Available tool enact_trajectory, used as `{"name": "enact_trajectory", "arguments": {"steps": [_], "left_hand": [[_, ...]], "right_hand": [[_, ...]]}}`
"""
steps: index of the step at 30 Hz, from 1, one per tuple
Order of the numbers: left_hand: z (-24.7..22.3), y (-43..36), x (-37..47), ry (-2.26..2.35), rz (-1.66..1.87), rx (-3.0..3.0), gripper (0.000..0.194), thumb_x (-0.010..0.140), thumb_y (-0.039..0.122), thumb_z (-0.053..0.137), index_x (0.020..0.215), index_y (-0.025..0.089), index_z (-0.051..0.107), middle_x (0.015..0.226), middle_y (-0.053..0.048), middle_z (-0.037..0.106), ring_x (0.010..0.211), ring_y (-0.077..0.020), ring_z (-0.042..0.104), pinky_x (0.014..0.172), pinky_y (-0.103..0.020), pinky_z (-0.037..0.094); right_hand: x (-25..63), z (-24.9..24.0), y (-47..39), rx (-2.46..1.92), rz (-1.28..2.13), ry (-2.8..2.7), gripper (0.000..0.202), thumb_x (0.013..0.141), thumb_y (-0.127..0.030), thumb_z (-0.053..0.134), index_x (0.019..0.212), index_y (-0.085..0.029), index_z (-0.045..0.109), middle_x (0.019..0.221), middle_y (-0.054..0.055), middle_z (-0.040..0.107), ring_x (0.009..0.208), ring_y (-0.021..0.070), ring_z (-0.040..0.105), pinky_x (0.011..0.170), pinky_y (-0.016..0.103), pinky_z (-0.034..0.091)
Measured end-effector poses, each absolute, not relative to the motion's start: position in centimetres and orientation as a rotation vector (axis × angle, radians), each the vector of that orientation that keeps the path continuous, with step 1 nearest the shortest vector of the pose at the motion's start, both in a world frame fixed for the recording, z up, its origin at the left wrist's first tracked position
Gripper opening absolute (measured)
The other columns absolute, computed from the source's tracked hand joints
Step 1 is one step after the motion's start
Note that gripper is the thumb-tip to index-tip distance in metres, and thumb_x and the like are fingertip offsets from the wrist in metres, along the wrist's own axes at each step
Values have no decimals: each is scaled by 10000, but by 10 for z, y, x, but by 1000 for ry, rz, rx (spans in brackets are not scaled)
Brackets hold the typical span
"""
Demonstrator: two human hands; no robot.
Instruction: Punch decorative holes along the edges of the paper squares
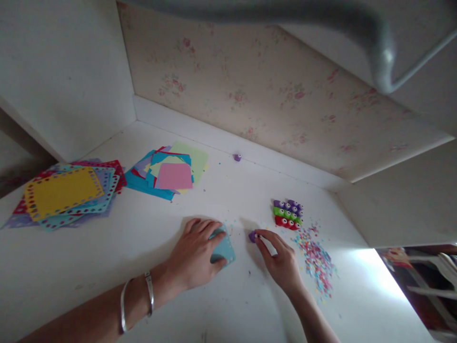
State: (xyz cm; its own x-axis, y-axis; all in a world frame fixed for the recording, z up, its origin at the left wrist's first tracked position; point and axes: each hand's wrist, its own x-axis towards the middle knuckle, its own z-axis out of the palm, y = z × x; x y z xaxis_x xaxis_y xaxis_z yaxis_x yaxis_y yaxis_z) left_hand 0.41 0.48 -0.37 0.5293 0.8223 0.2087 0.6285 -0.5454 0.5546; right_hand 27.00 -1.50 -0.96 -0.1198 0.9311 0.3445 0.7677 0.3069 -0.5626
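My left hand [200, 255] lies flat with its fingers spread on a light blue paper card [226, 252], pressing it to the white table. Small holes run along the card's visible edge; the hand covers its left part. To the right of the card, my right hand [280, 259] pinches a small purple craft paper punch [253, 236] between thumb and fingertips. This punch is apart from the card. Close to my right hand stands a block of several small punches [287, 214] in purple, green and red rows.
Paper confetti [317, 262] is heaped at right. Punched cards [66, 193] are stacked at far left, with plain coloured sheets [174, 176] beside them. A single purple punch [237, 157] stands by the wall. A grey metal bar [285, 14] crosses overhead.
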Motion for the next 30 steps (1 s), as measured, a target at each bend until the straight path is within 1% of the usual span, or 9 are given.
{"name": "enact_trajectory", "arguments": {"steps": [3, 6, 8, 12, 14, 16, 19, 23, 30], "left_hand": [[-5, 5, 4, 1195, 616, 2352, 457, 783, 428, 728, 1196, 264, 623, 1323, -71, 584, 1245, -292, 489, 1075, -515, 269], [-6, 6, 5, 1193, 623, 2359, 446, 794, 425, 717, 1202, 271, 623, 1327, -63, 582, 1241, -292, 492, 1077, -511, 266], [-8, 6, 5, 1193, 622, 2378, 430, 806, 416, 705, 1204, 275, 622, 1322, -61, 583, 1237, -293, 493, 1074, -508, 265], [-13, 7, 5, 1199, 606, 2434, 429, 813, 392, 691, 1221, 292, 606, 1340, -55, 572, 1232, -291, 490, 1075, -503, 246], [-16, 7, 5, 1199, 591, 2449, 432, 819, 396, 684, 1232, 300, 598, 1348, -54, 568, 1237, -288, 486, 1078, -501, 235], [-17, 8, 6, 1203, 567, 2451, 435, 827, 405, 676, 1243, 307, 592, 1351, -51, 566, 1245, -287, 482, 1075, -504, 231], [-17, 8, 6, 1203, 542, 2446, 442, 830, 421, 674, 1249, 312, 589, 1351, -47, 566, 1247, -288, 481, 1070, -505, 236], [-18, 9, 6, 1203, 550, 2445, 457, 828, 431, 675, 1261, 313, 586, 1357, -40, 561, 1247, -292, 479, 1077, -508, 232], [-18, 9, 4, 1200, 559, 2425, 465, 824, 402, 683, 1269, 305, 586, 1360, -40, 554, 1254, -294, 473, 1081, -517, 234]], "right_hand": [[281, -5, -14, -1531, 423, -1891, 163, 913, -253, 614, 1045, -220, 703, 985, 66, 748, 856, 186, 735, 416, 164, 546], [292, 4, -10, -1503, 535, -1787, 145, 895, -261, 644, 1009, -200, 709, 955, 61, 755, 846, 184, 738, 628, 239, 627], [304, 11, -2, -1473, 580, -1673, 163, 879, -279, 665, 1006, -187, 710, 951, 66, 759, 845, 188, 736, 744, 305, 630], [342, 29, 29, -1478, 610, -1386, 251, 818, -348, 722, 1017, -196, 698, 977, 80, 762, 879, 216, 731, 787, 363, 612], [368, 35, 52, -1540, 499, -1319, 326, 771, -398, 740, 1018, -191, 690, 997, 97, 761, 917, 238, 728, 833, 388, 593], [393, 38, 75, -1651, 383, -1339, 383, 762, -432, 715, 1044, -174, 689, 993, 112, 761, 922, 255, 728, 849, 412, 582], [418, 35, 106, -1759, 308, -1404, 318, 747, -382, 702, 1005, -198, 709, 934, 80, 771, 913, 252, 726, 870, 418, 564], [426, 20, 131, -1862, 274, -1586, 212, 747, -254, 645, 946, -250, 718, 892, 20, 777, 885, 216, 733, 861, 367, 565], [419, 8, 139, -1954, 219, -1903, 301, 731, -122, 562, 941, -248, 737, 899, 10, 783, 875, 208, 741, 859, 331, 564]]}}
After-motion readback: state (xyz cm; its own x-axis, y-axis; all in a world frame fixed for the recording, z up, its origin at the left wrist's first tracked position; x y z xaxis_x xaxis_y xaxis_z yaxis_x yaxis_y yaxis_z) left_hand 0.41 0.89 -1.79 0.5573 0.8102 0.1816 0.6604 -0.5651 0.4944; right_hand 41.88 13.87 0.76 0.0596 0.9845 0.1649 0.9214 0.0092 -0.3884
